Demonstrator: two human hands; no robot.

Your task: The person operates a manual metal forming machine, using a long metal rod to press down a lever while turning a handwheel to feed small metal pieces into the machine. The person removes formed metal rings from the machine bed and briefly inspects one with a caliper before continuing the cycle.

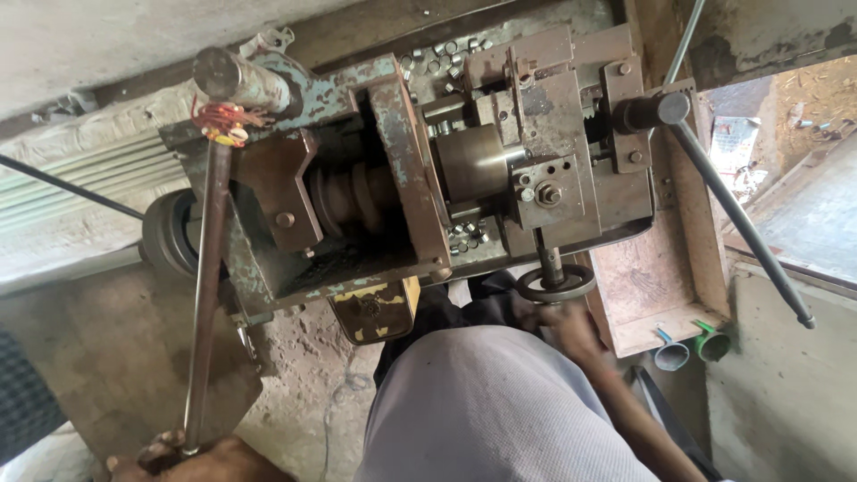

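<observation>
Worn concrete floor [107, 357] carries everything. Small lathe-like machine [428, 178] stands on it, ahead of both hands. Left hand [174, 455] grips long metal lever [207, 286]; dusty bare floor lies right beside that grip. Yellow-and-black tin [375, 312] sits low between the two grips. Rusty tray [652, 295] just beside right hand [571, 326]; blue and green cups [692, 346] beyond it.

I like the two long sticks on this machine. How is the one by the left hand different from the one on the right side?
The brown lever is held at its bottom end by the left hand; the dark bar is not held. The brown lever has red thread near its top; the dark bar has none. The brown lever stands nearly straight up the picture; the dark bar slants. Both are long metal rods on the machine.
</observation>
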